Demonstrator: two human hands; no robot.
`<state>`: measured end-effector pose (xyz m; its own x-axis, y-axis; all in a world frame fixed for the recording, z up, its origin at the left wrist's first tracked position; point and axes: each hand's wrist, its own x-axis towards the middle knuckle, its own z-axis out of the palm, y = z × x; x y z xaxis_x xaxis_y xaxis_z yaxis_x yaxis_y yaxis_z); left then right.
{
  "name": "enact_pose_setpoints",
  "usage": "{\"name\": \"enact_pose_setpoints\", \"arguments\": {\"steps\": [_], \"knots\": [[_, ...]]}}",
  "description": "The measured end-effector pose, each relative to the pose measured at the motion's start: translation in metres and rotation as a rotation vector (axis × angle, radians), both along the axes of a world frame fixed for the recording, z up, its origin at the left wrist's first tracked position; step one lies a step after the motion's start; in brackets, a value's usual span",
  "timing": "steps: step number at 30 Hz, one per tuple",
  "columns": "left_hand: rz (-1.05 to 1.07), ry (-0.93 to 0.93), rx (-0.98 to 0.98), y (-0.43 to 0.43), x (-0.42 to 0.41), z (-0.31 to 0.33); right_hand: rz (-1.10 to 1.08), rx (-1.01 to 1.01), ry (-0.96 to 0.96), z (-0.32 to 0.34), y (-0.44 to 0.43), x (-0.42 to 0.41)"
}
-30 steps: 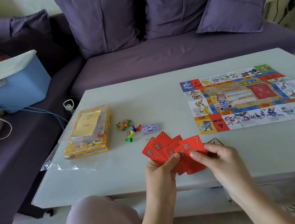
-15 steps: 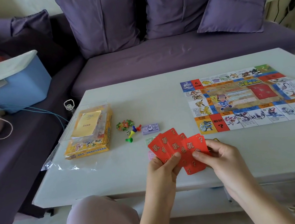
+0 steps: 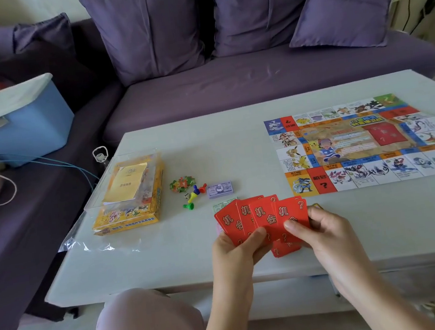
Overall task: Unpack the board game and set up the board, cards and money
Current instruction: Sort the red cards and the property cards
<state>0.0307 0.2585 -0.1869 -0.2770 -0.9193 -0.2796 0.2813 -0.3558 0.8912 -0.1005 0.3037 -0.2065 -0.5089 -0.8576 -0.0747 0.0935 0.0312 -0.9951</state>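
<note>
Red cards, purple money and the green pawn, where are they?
red cards (image 3: 265, 219): head view, face of a middle card in the fan.
purple money (image 3: 220, 189): head view, middle of the top note.
green pawn (image 3: 188, 206): head view, middle of its body.

purple sofa (image 3: 255, 83) with cushions (image 3: 150, 27) behind a pale table (image 3: 167, 253)

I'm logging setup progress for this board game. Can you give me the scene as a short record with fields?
hands: left hand and right hand together hold a fan of red cards
board: game board unfolded flat on the table, right side
money: purple note stack left of the game board
pieces: coloured pawns beside the purple note stack
box: yellow game box at the table's left edge
</note>
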Motion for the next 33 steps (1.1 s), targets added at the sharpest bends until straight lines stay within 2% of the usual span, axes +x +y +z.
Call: {"name": "enact_pose_setpoints", "arguments": {"steps": [6,12,26,30,33], "knots": [[-0.04,-0.045,-0.083,0.004,-0.004,-0.001,-0.022,-0.022,0.026,0.0,0.001,-0.002],[-0.053,0.026,-0.071,0.005,-0.006,0.001,-0.104,-0.072,-0.023,-0.003,0.0,0.001],[0.027,0.051,-0.046,0.01,-0.01,0.002,-0.18,-0.087,-0.125,0.005,0.002,0.005],[0.039,0.054,-0.027,0.007,-0.007,0.005,-0.123,-0.087,-0.183,0.007,0.002,0.0],[0.043,-0.004,-0.005,0.0,0.0,0.005,-0.047,-0.086,-0.156,0.009,0.002,-0.012]]}}
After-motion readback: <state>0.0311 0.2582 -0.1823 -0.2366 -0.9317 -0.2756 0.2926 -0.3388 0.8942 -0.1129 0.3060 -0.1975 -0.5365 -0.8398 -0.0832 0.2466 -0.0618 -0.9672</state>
